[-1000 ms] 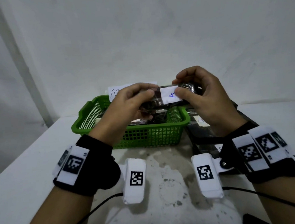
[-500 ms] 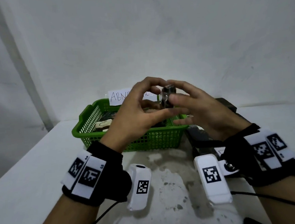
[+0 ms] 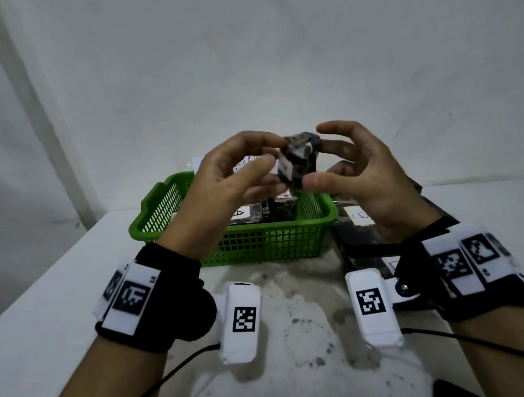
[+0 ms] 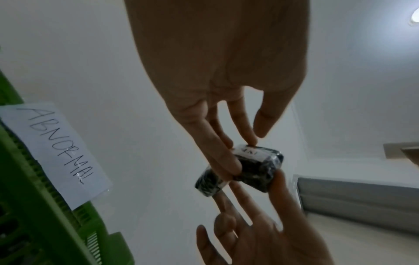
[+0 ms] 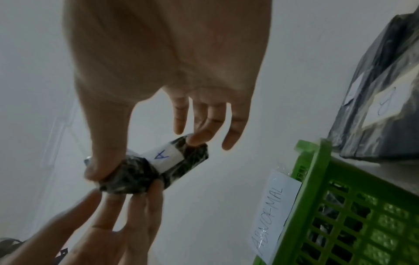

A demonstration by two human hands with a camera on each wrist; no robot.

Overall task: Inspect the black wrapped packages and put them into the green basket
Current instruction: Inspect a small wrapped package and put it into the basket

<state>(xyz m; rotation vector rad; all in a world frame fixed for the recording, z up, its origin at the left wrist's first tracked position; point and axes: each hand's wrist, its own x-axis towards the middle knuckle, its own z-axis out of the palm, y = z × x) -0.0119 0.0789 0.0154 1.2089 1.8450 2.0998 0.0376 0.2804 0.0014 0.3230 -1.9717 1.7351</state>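
My left hand point(image 3: 222, 182) pinches the small black package point(image 3: 300, 161) with its fingertips. I hold it up in the air over the green basket point(image 3: 235, 231) on the desk point(image 3: 43, 309). My right hand point(image 3: 359, 178) pinches its other side. More black packages point(image 3: 363, 231) lie right of the basket.
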